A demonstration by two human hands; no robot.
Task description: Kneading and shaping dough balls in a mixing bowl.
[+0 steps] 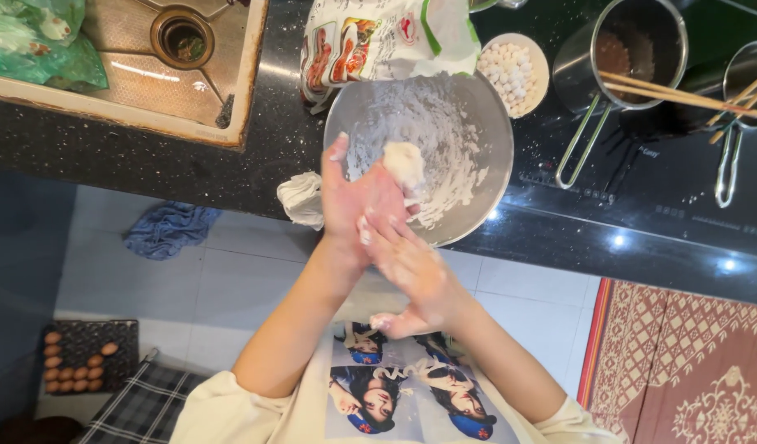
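Dough sits at the fingertips of the left hand, held open-palmed over the floured bowl on the desk. Right hand, open and floury, presses against the left palm.

Below me pale tile floor | black speckled counter ahead, lights glinting off it | sink set in at my left | red patterned rug right | egg tray on floor
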